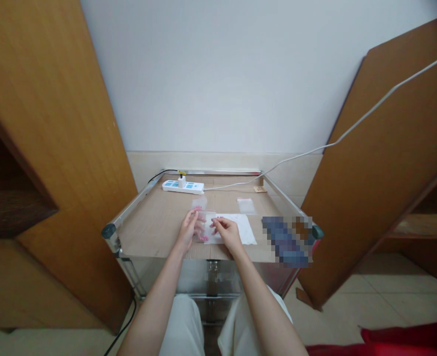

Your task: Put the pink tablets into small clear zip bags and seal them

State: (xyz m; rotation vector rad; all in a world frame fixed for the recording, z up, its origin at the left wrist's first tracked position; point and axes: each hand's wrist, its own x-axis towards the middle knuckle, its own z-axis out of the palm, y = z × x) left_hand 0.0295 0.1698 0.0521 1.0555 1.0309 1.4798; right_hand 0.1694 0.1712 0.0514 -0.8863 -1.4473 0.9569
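Both my hands rest near the front middle of a small cart top (155, 222) covered with cardboard. My left hand (189, 228) and my right hand (226, 231) pinch a small clear plastic bag (208, 228) between them, fingers curled on its edges. The bag lies over the left end of a white paper sheet (242, 228). What is inside the bag is too small to make out.
Two more small clear bags (199, 202) (245, 205) lie further back. A white power strip (183, 186) with a plug sits at the far edge, its cables running off. A blurred blue patch (287, 241) covers the right front corner. Wooden panels (55, 148) (381, 163) flank the cart.
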